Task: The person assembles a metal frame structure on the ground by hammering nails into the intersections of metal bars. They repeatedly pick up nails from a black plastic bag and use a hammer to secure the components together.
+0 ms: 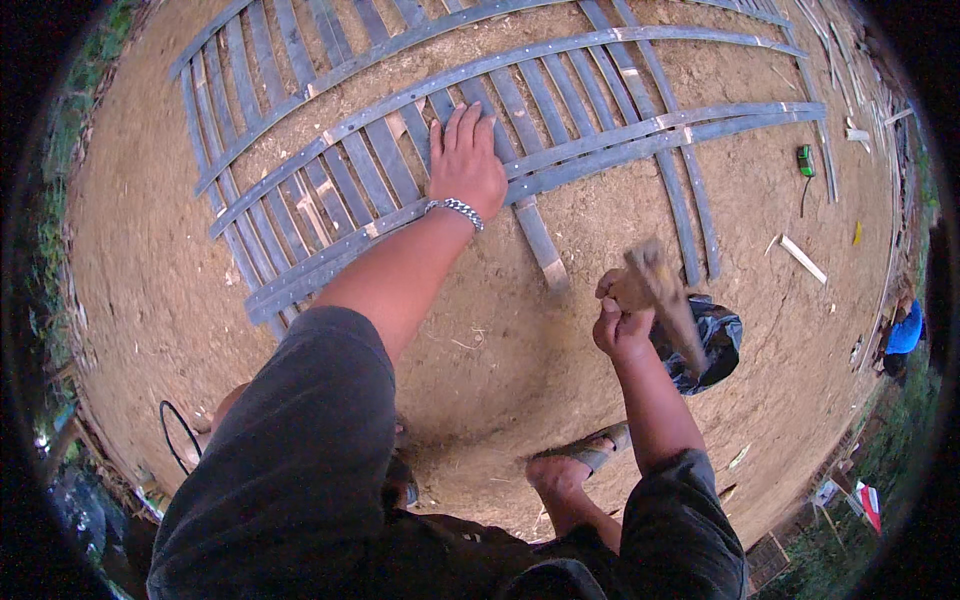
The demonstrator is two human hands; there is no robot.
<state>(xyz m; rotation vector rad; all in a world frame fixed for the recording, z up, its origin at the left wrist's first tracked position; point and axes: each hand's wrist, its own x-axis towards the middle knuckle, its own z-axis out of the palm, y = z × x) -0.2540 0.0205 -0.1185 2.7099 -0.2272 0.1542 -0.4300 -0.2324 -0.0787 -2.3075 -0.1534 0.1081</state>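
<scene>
A large lattice of grey-painted wooden slats (560, 165) lies on the dirt ground in front of me. My left hand (466, 165), with a chain bracelet on the wrist, rests flat on it, fingers stretched over one slat and the crosswise strip. That slat's bare wooden end (554, 272) sticks out toward me. To the right, my right hand (625, 325) is closed around a brown, wooden-looking piece (668, 305), smeared by motion, so its exact kind is unclear. Just beyond the piece sits a black plastic bag (722, 345), its contents hidden.
A green-and-black tool or case (806, 160) and a pale wood offcut (803, 260) lie at the right. Long strips (835, 60) are scattered at the far right. Another person in blue (904, 330) is at the right edge. My sandalled foot (565, 470) stands below.
</scene>
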